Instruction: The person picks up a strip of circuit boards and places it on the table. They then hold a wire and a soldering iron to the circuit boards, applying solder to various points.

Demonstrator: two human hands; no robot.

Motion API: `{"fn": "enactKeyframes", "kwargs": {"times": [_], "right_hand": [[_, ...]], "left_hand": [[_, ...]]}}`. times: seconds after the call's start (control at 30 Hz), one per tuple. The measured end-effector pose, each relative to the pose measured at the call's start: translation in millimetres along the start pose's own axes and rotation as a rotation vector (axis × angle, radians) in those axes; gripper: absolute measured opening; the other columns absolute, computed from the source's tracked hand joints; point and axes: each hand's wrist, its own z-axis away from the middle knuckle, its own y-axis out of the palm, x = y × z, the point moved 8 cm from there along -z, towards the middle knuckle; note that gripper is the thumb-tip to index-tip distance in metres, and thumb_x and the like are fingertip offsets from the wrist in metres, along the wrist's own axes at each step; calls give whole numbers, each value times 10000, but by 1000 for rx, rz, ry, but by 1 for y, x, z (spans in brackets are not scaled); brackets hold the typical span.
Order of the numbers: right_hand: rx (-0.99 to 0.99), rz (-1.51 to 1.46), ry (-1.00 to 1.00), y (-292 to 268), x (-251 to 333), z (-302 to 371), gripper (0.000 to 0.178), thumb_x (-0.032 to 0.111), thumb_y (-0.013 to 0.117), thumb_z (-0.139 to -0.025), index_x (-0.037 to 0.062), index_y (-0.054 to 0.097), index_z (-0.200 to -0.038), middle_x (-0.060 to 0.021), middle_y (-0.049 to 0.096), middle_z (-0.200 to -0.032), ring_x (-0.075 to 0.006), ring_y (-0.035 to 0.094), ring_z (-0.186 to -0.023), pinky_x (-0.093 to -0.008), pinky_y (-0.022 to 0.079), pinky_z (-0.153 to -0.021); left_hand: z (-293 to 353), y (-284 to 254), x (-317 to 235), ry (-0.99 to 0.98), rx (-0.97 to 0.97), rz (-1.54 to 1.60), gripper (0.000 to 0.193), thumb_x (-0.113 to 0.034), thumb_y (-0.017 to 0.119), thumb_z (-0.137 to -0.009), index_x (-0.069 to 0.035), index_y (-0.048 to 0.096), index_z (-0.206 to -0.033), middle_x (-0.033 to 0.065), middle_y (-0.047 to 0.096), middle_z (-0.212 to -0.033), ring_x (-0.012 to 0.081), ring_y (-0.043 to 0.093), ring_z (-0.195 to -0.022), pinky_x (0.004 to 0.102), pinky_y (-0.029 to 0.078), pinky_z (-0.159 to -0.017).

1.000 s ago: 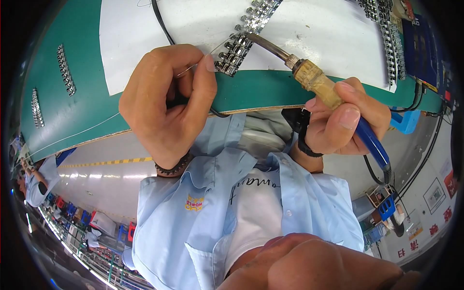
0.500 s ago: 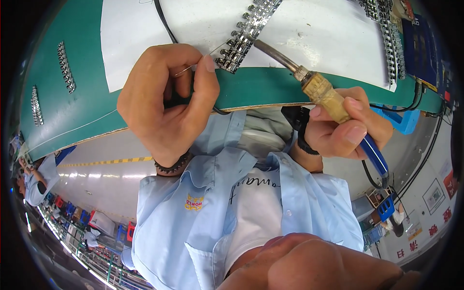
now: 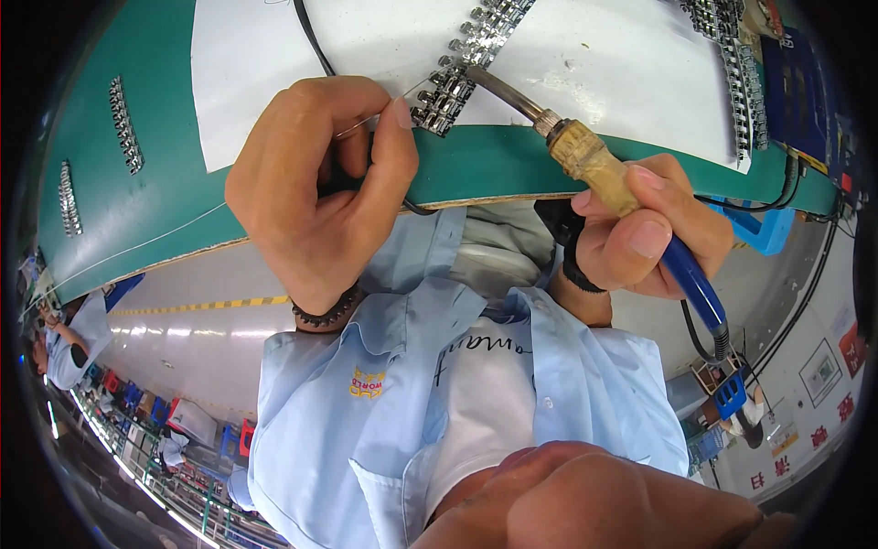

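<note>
My left hand (image 3: 320,183) pinches a thin solder wire (image 3: 402,98) between thumb and forefinger. The wire's end reaches the strip of small shiny metal parts (image 3: 448,96) lying on white paper. My right hand (image 3: 654,224) is closed around a soldering iron (image 3: 594,165) with a yellowed collar and blue handle. The iron's tip meets the right side of the strip, or lies just over it; contact is hard to tell. From my left hand the wire's tail runs left over the green table.
White paper (image 3: 256,91) covers part of the green table (image 3: 169,197). Two short metal strips (image 3: 125,126) lie at left; longer strips (image 3: 736,91) lie at right beside a dark blue box (image 3: 798,96). A black cable (image 3: 313,37) crosses the paper. A blue stool (image 3: 768,229) stands below.
The soldering iron has moved left and slightly up, bringing its tip onto or over the strip. My left hand has shifted slightly, with the wire still pinched.
</note>
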Motion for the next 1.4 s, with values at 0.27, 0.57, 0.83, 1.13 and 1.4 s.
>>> {"fn": "enactKeyframes", "kwargs": {"times": [0.27, 0.57, 0.83, 1.13, 1.4], "right_hand": [[-136, -80, -40, -6, 2, -1, 319, 249, 689, -859, -47, 646, -970, -137, 622, -645, -165, 590, -543, -230, 448, -479], [-153, -113, -60, -7, 2, -4, 293, 194, 667, -859, -80, 640, -959, -161, 599, -620, -156, 582, -491, -214, 437, -448], [-156, -93, -36, -3, 1, -4, 267, 189, 683, -840, -69, 663, -907, -130, 606, -600, -150, 576, -488, -207, 426, -445], [-166, -97, -30, -3, -1, -7, 261, 183, 697, -827, -71, 670, -882, -105, 611, -595, -146, 572, -485, -203, 412, -435], [-221, -124, -134, -9, 2, -5, 273, 170, 640, -862, -91, 608, -939, -132, 572, -562, -153, 561, -455, -210, 418, -424]], "left_hand": [[-1, -4, -1, -28, -32, 9, 145, 74, 701, -695, -26, 601, -729, -5, 476, -580, 60, 389, -471, 228, 271, -429], [1, -3, 1, 14, -13, 33, 152, 72, 705, -680, -27, 602, -731, 7, 476, -579, 80, 396, -477, 237, 286, -437], [1, 1, -2, 39, 61, -26, 110, 47, 704, -782, 7, 606, -809, -40, 512, -634, 0, 328, -521, 169, 223, -471], [-2, 4, -2, 31, 57, -60, 127, 61, 704, -714, -20, 619, -764, -7, 505, -600, 59, 375, -491, 222, 270, -446], [-2, -2, 3, -42, -5, 51, 122, 48, 691, -753, -16, 597, -796, -42, 409, -555, 32, 335, -500, 211, 233, -444]]}}
